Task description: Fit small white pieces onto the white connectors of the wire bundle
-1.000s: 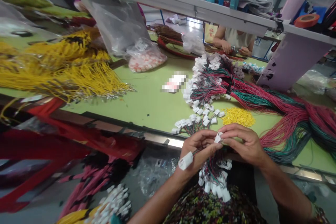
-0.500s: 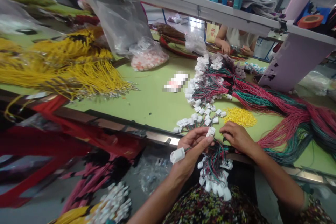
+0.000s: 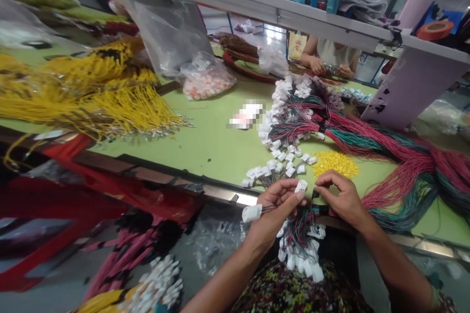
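Note:
Between the thumb and fingers of my left hand (image 3: 281,200) is a white plastic connector (image 3: 301,186), its slotted end facing up. A second white connector (image 3: 251,213) on wires sticks out past the back of that hand. My right hand (image 3: 340,200) is just to the right, thumb and forefinger pinched together; whatever is in the pinch is too small to make out. Below both hands, a bunch of wires with white connectors (image 3: 301,257) hangs over the table edge. A pile of small yellow pieces (image 3: 336,164) lies beyond my right hand.
A thick bundle of red and green wires (image 3: 367,137) covers the table's right side. Yellow wires (image 3: 128,93) lie at the left, near a bag of orange and white parts (image 3: 207,78). A shelf (image 3: 257,0) crosses above. Opposite sits another person (image 3: 330,56).
My left hand has shifted slightly right with the connector, which is turned a little. My right hand has also moved slightly right, its pinched fingertips now more visible.

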`<state>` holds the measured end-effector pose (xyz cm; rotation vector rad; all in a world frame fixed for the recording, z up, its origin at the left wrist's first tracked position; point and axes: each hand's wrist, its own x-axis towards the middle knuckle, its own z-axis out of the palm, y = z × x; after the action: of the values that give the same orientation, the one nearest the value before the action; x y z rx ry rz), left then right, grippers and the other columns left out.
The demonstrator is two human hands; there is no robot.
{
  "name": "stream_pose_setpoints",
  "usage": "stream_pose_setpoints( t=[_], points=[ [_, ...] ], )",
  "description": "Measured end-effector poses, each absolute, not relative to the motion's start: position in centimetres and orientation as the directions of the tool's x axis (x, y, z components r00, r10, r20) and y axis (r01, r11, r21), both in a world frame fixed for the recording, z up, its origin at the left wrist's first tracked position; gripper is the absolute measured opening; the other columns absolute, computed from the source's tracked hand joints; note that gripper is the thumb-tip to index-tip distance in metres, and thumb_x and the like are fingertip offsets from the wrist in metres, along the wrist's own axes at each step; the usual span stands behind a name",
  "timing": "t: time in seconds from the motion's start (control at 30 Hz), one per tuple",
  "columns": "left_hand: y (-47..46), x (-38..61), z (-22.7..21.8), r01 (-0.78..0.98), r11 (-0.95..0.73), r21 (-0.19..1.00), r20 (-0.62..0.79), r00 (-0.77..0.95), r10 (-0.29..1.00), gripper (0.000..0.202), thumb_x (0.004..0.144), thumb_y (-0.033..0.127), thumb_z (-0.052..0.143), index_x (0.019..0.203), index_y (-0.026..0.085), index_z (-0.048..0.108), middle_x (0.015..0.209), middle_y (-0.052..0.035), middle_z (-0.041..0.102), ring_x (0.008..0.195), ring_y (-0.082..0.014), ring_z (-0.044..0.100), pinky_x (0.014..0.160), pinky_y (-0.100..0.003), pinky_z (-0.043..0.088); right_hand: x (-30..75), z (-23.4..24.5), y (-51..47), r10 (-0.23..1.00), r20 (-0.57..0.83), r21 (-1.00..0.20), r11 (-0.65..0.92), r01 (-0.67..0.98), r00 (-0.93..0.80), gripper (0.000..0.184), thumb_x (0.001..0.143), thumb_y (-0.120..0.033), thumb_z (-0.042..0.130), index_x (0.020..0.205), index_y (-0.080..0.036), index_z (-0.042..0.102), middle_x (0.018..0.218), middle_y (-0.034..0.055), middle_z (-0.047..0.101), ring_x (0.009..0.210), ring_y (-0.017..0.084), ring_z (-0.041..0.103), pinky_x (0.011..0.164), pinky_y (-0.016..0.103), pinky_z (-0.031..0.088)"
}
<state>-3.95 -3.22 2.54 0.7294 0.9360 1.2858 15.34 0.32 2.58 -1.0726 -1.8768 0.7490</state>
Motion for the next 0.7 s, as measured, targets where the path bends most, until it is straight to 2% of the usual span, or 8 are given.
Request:
stream_pose_setpoints(
  t=[0.13,0.3,0.53,0.63,0.7],
  points=[
    [-3.2,-3.3,3.0,-0.444,0.174,0.879,-0.15,0.088,0.985,0.025,0.073,0.026,0.085,0.093,0.017,0.072,0.082,-0.0024,0.077,0.062,-0.0093,0.069,0.049,-0.015,0.045,15.3,3.7,-0.9,0.881,0.399,-0.795,0.47,0.384,-0.252,0.01,0.086,-0.017,0.072,0.094,-0.022,0.067,0.081,-0.0007,0.068,0.072,0.015,0.062,0.069,0.026,0.05],
    [-3.4,-2.7,3.3,-0.431,0.192,0.882,-0.144,0.142,0.979,0.026,0.074,0.029,0.085,0.093,0.016,0.071,0.08,-0.0025,0.075,0.061,-0.0104,0.069,0.047,-0.015,0.043,15.2,4.3,-1.2,0.811,0.515,-0.716,0.585,0.382,-0.278,0.009,0.088,-0.013,0.07,0.088,-0.023,0.068,0.081,0.0001,0.067,0.077,0.016,0.064,0.069,0.027,0.051],
    [-3.5,-2.6,3.7,-0.479,0.217,0.85,-0.163,0.152,0.975,0.03,0.073,0.031,0.087,0.093,0.016,0.072,0.081,-0.002,0.075,0.06,-0.0096,0.069,0.047,-0.015,0.043,15.0,3.6,-1.9,0.704,0.651,-0.589,0.704,0.396,-0.284,0.02,0.093,-0.01,0.066,0.104,-0.024,0.073,0.087,0.0032,0.066,0.078,0.017,0.064,0.069,0.029,0.053],
    [-3.5,-2.5,3.7,-0.504,0.223,0.835,-0.165,0.157,0.974,0.03,0.072,0.032,0.088,0.093,0.016,0.072,0.079,-0.0012,0.074,0.059,-0.0093,0.068,0.047,-0.015,0.043,14.9,3.0,-2.2,0.706,0.659,-0.599,0.701,0.387,-0.258,0.026,0.094,-0.009,0.063,0.11,-0.026,0.074,0.09,0.0037,0.066,0.081,0.017,0.065,0.071,0.029,0.054],
    [-3.6,-2.5,3.7,-0.508,0.219,0.833,-0.155,0.165,0.974,0.03,0.072,0.031,0.088,0.093,0.016,0.072,0.08,-0.0009,0.074,0.059,-0.009,0.068,0.047,-0.015,0.043,14.7,2.7,-2.4,0.738,0.644,-0.646,0.666,0.373,-0.202,0.025,0.094,-0.01,0.064,0.109,-0.027,0.075,0.092,0.0033,0.067,0.082,0.017,0.066,0.072,0.028,0.054]
  ],
)
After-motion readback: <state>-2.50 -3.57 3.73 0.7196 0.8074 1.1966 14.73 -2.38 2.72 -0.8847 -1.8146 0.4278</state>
